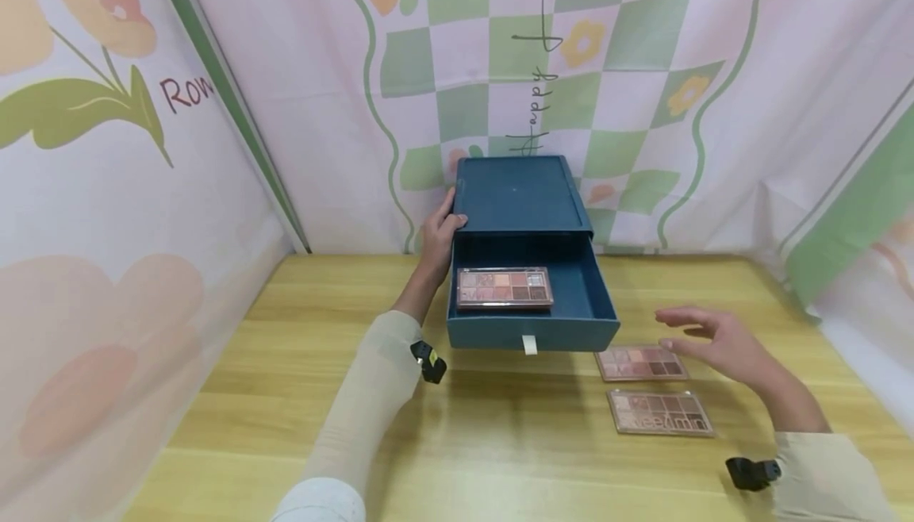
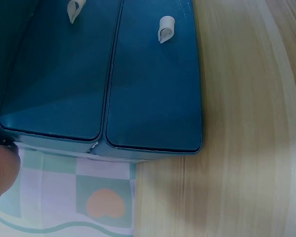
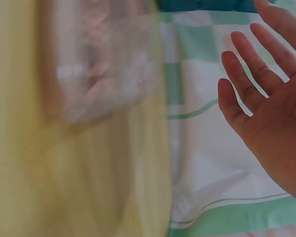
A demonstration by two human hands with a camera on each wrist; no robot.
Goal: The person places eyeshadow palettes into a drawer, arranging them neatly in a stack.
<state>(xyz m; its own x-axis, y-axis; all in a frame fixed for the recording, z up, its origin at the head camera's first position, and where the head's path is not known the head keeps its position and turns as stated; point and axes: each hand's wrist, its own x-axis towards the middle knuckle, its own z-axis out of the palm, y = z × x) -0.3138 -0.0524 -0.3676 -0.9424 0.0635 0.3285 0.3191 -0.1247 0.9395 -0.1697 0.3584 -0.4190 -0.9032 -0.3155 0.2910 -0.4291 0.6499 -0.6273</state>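
A dark blue drawer box [image 1: 521,193] stands against the cloth backdrop with its top drawer [image 1: 603,300] pulled out. My left hand [image 1: 437,240] grips the box's left side, its thumb at the top front corner. Inside the drawer, toward its left, lies an eyeshadow palette [image 1: 504,288]. My right hand [image 1: 724,347], fingers spread and holding nothing, hovers over the table at the right. Below and left of it lie a pinkish eyeshadow palette [image 1: 643,363] and a browner one [image 1: 660,413]. The right wrist view shows the open palm [image 3: 271,108] beside a blurred palette [image 3: 101,59].
Two closed drawer fronts with loop tabs [image 2: 166,29] show in the left wrist view. The light wood table [image 1: 286,427] extends around the box. Patterned cloth [image 1: 321,109] hangs behind and at both sides.
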